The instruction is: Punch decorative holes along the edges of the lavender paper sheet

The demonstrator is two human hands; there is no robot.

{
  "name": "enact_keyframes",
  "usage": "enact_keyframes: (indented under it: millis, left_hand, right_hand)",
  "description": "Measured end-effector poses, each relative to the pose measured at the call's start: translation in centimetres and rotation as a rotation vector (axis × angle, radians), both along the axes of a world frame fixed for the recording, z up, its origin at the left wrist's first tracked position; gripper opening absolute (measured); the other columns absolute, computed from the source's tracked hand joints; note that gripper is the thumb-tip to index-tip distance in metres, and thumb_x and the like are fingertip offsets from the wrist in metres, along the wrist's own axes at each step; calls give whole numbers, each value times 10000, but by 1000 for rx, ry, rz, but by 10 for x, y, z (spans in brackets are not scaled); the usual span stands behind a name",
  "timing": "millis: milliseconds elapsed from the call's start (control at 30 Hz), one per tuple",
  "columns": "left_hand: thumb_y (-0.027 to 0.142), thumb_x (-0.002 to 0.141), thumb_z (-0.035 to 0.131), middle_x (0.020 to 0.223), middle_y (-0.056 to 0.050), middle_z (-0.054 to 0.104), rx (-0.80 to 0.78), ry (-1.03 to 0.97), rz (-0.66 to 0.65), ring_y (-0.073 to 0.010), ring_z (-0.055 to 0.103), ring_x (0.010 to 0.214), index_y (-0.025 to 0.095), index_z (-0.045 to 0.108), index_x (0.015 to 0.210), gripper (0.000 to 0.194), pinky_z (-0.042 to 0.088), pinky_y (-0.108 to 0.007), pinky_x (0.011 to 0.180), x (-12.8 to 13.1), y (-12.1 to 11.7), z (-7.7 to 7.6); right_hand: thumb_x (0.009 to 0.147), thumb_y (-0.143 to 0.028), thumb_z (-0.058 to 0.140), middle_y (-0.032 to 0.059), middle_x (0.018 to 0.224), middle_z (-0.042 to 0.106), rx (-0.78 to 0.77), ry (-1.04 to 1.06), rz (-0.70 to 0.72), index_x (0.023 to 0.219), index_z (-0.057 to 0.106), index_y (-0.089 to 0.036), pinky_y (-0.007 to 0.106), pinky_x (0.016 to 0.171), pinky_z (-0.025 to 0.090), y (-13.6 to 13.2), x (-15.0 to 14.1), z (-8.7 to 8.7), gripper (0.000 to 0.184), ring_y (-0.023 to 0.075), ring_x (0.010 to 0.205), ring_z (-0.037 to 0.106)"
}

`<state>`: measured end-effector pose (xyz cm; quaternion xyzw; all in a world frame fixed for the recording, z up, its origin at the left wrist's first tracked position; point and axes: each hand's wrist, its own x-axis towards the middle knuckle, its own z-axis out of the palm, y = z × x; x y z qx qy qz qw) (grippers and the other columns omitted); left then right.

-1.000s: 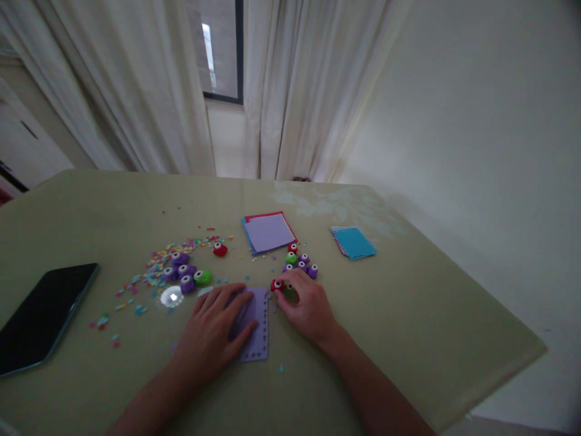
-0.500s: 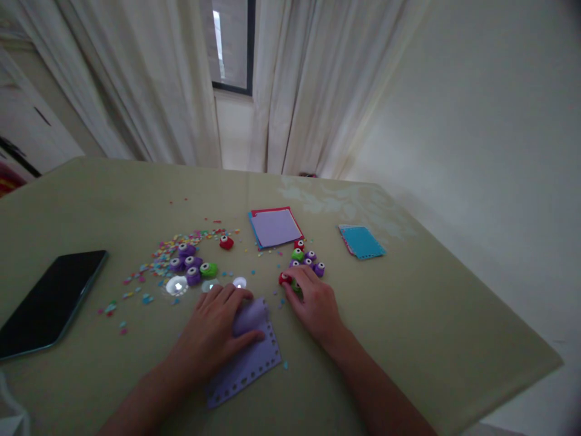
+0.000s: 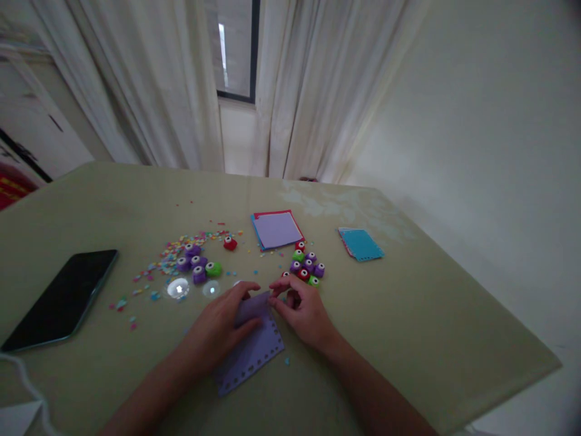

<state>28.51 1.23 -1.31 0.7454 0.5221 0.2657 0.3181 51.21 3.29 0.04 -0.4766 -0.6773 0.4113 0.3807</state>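
Observation:
A purple sheet (image 3: 254,351) with punched holes along its edges lies slanted in front of me. My left hand (image 3: 222,321) holds it, thumb on its face and fingers curled near the far edge. At the sheet's top right corner, the thumb and forefinger of my right hand (image 3: 302,309) pinch together; the corner appears to be between them. Just beyond my right hand sits a cluster of small red, green and purple one-eyed beads (image 3: 309,265). Part of that cluster is hidden by my fingers.
More purple and green one-eyed beads (image 3: 198,260) sit by scattered confetti (image 3: 170,251) and clear discs (image 3: 178,288). A red bead (image 3: 230,243) lies apart. Farther back are a stack of coloured sheets (image 3: 278,230) and a blue-topped stack (image 3: 362,244). A dark tablet (image 3: 63,297) lies left.
My right hand has left the bead cluster and come left to the sheet's corner. My left hand stays on the sheet, fingers more curled. The view has shifted slightly.

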Motion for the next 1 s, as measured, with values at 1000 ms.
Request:
enact_keyframes:
  millis: [1000]
  left_hand:
    - [263, 809, 822, 1318, -73, 732, 147, 123, -230, -321, 676, 1217, 292, 756, 1249, 446, 531, -500, 1067, -34, 11, 19]
  right_hand:
    - [935, -96, 676, 86, 1050, 775, 380, -715, 202, 1041, 724, -180, 318, 898, 521, 74, -67, 34, 143, 225, 991, 695]
